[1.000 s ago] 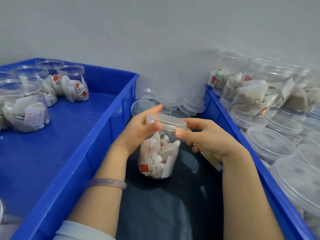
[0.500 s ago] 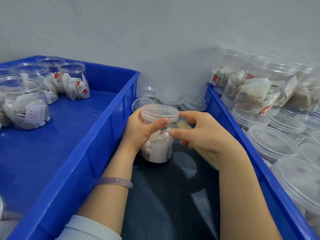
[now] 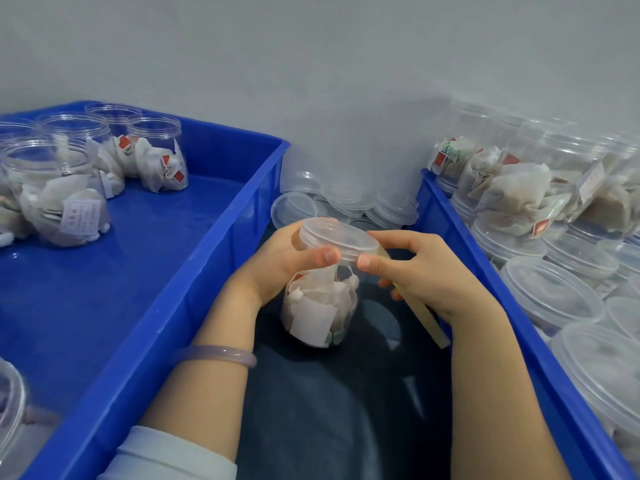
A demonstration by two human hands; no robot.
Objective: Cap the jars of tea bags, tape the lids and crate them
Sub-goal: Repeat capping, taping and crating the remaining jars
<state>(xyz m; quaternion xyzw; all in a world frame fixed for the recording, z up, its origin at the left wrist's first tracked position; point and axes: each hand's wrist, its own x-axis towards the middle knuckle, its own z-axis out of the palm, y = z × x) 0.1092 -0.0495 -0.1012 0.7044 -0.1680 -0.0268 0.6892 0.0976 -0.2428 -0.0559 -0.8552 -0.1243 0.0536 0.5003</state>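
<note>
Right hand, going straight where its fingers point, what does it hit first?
The lid of the jar that the left hand grips; the right hand, holding a tape strip, seems to touch its rim.

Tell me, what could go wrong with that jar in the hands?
1. The jar is tilted and held only near its top by the left hand, so it might slip and drop.
2. If the lid is not seated flat, the tape could seal it crooked.
3. The tape strip held by the right hand trails loose below it and might twist or stick to fingers.
</note>
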